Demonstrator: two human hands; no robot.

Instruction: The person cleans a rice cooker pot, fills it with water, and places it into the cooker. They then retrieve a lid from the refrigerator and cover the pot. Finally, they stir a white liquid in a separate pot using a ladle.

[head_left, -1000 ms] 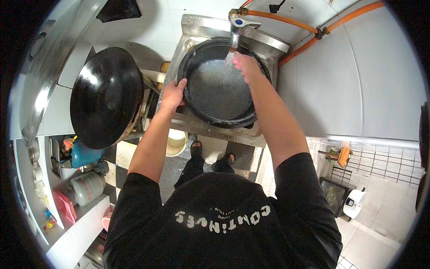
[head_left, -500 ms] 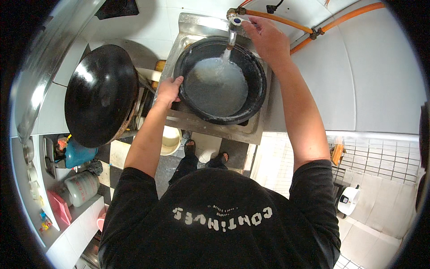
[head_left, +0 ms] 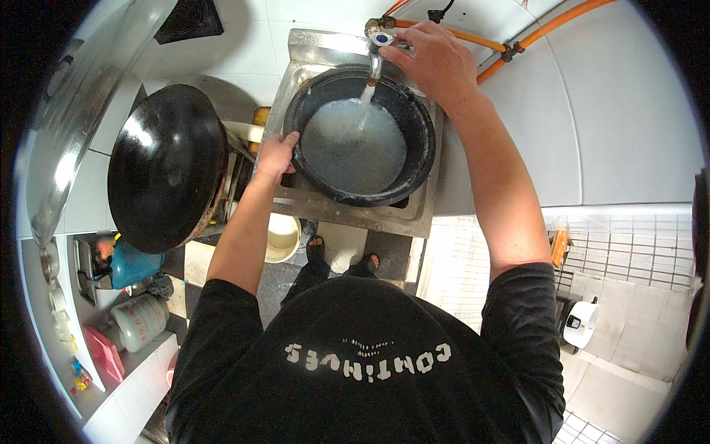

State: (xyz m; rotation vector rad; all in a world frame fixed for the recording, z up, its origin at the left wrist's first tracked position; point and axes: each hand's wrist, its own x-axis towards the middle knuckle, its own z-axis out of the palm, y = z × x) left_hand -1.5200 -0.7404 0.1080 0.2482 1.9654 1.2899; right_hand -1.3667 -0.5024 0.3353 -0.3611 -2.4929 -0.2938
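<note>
In the head view, a person in a black T-shirt stands at a metal sink (head_left: 336,212), upper centre of the frame, with a round black basin (head_left: 420,144) under a running tap (head_left: 375,68). The left hand (head_left: 276,156) is closed on the basin's left edge, thumb against the rim, the other fingers partly hidden outside it. The right hand (head_left: 441,63), above and to the right, has thumb and fingers bent close about the tap's lever; how firmly they press cannot be told.

The basin is part full: cloudy, greyish water (head_left: 355,155) covers its bottom, a band of wall stands bare above it, and a white stream (head_left: 366,96) falls in near the back. The flow is not shut off, and the basin has not left the sink.

The basin's thick, matt wall is scuffed pale along the rim; the sink is dull, stained metal with a raised back. At left, a broad, dark wok (head_left: 166,170) shines in a smooth curve. An orange pipe (head_left: 547,31) crosses the upper right, and a round, cream bucket (head_left: 283,231) sits below the sink.
</note>
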